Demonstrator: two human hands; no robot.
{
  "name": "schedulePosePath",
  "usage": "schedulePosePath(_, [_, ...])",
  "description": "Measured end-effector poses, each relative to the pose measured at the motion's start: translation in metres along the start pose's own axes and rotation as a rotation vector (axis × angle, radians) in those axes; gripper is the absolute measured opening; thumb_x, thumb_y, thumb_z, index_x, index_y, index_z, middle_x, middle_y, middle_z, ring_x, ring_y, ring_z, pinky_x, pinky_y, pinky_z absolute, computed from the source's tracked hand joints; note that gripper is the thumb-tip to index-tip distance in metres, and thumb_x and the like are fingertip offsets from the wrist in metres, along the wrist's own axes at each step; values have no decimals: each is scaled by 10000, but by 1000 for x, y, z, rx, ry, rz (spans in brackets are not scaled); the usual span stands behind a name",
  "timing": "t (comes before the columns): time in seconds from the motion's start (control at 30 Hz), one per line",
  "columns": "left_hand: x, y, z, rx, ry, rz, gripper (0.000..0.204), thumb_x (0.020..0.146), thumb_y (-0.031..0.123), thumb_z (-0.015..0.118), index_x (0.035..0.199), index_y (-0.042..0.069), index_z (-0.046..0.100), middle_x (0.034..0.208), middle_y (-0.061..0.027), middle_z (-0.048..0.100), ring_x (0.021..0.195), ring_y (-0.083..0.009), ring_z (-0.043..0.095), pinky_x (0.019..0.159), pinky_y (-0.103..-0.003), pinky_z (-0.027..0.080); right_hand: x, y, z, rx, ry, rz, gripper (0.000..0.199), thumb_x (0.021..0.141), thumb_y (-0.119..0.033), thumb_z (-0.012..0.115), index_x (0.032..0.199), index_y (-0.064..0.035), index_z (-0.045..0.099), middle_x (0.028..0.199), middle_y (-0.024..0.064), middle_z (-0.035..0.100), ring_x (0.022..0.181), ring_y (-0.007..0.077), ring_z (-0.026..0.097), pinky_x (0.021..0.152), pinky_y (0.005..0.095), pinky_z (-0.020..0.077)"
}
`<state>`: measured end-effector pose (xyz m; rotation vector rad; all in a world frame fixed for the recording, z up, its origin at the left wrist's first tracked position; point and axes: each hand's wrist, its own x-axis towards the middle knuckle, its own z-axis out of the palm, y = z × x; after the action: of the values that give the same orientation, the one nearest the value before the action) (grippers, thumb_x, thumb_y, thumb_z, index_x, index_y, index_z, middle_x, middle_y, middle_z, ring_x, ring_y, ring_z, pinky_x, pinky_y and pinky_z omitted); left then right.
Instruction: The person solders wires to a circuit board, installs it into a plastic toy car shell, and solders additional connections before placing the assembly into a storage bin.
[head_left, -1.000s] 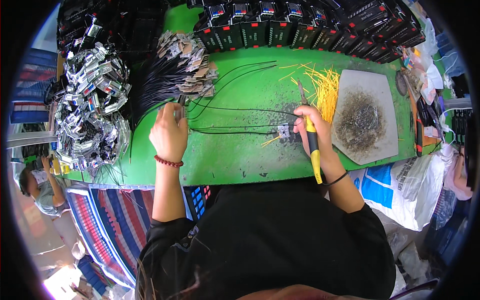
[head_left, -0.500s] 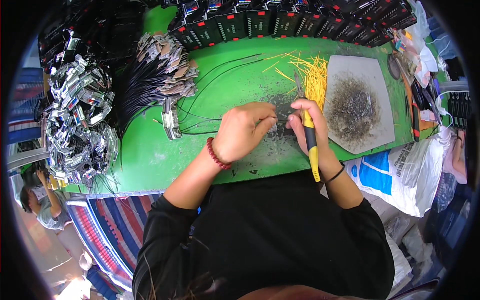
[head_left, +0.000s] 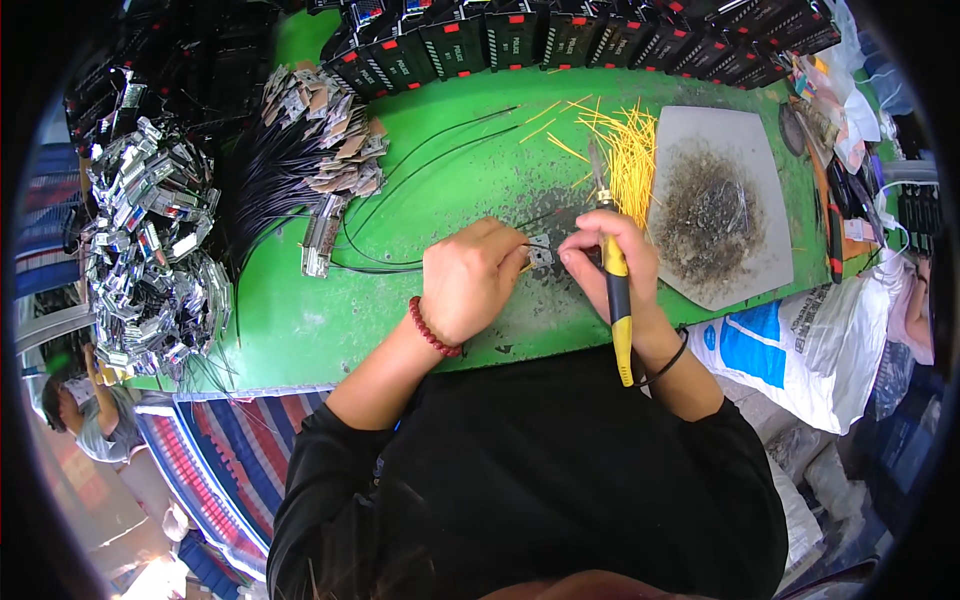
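My left hand (head_left: 468, 275), a red bead bracelet at its wrist, is closed in a pinch on a thin black wire (head_left: 385, 268). Against its fingertips on the table lies a small grey plate-like part (head_left: 540, 252). My right hand (head_left: 615, 265) is wrapped round a soldering iron (head_left: 619, 300) with a yellow and black handle, its tip pointing away from me. The right thumb and forefinger come together beside the small part; whether they also pinch a wire end I cannot make out. Left of my left hand, the wires lead to a silvery metal-cased part (head_left: 321, 236).
Yellow sticks (head_left: 628, 165) lie beside a grey board (head_left: 775, 230) covered with dark residue. Black boxes (head_left: 460, 45) line the back. At left are bundled black wires (head_left: 270, 170) with brown-grey ends (head_left: 345, 155) and a heap of silvery parts (head_left: 155, 250). Another person (head_left: 100, 420) is at far left.
My hands have drawn a little further apart, the left moving slightly left and down. The small grey part shows more clearly between them. The metal-cased part has shifted left.
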<state>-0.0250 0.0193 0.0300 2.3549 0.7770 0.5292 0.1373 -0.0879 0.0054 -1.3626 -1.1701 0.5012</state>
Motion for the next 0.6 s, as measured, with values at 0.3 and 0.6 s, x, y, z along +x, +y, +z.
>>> schedulePosePath(0.3, [3,13,3,-237,32,-43,96,786,30,710,866,7,661,793,-126,646,700,-258,640,623,-335,512,4,2,3,0,-9,-124,389,773,97,713,1109,-32,566,846,80,660,738,155,676,710,272,540])
schedulePosePath(0.6, [1,11,7,-290,77,-58,70,786,10,699,824,5,641,735,-87,596,636,-187,585,563,-285,464,-8,10,3,40,69,-102,400,778,88,715,1119,-18,536,891,109,684,817,168,707,740,287,551])
